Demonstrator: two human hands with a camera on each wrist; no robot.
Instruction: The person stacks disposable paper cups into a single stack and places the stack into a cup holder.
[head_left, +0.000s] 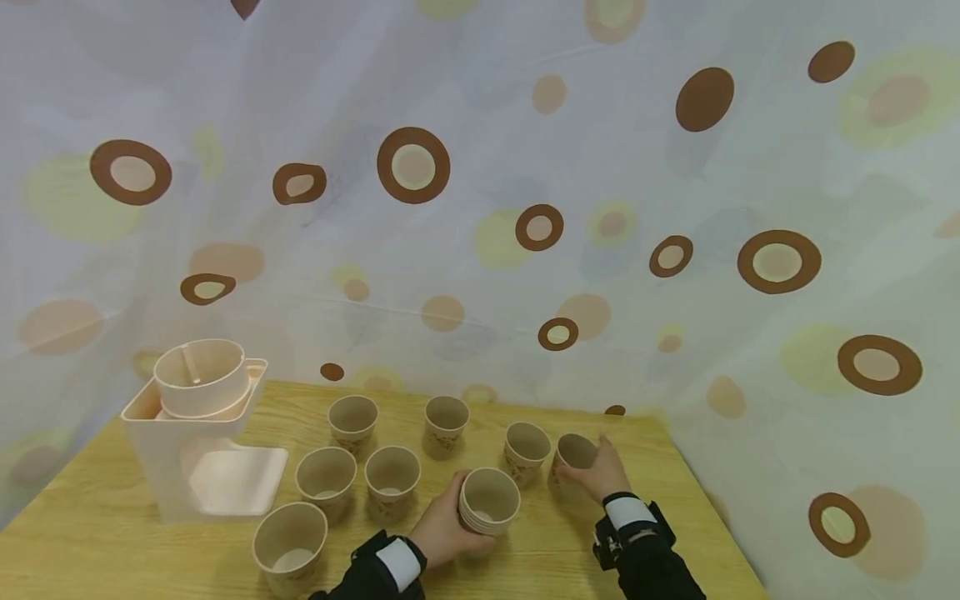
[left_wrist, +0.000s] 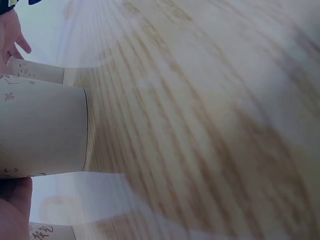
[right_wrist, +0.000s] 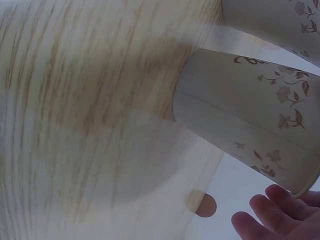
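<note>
Item: patterned backdrop (head_left: 465, 92), pale, with brown, peach and yellow rounds, behind your work.
Item: wood-grain table (head_left: 675, 533), carrying everything below.
Item: white plastic appliance (head_left: 161, 467), on the table at your far left; round container (head_left: 202, 392) on top, flat foot towards the cups.
Item: your left hand (head_left: 448, 533), dark sleeve and strap at the wrist; gripping the stack of paper cups (head_left: 491, 496), whose several nested rims show near the table's middle.
Item: your right hand (head_left: 606, 473), likewise sleeved and strapped; fingers apart, at the rim of the rightmost paper cup (right_wrist: 240, 110). That cup stands upright on the table, with brown floral print and a side seam.
Item: six other paper cups, each single, upright, mouth up. One neighbouring cup (head_left: 527, 454) stands just left of the rightmost; five loose cups (head_left: 393, 492) stand between the appliance and the stack, two farther back, two midway, one nearest you.
</note>
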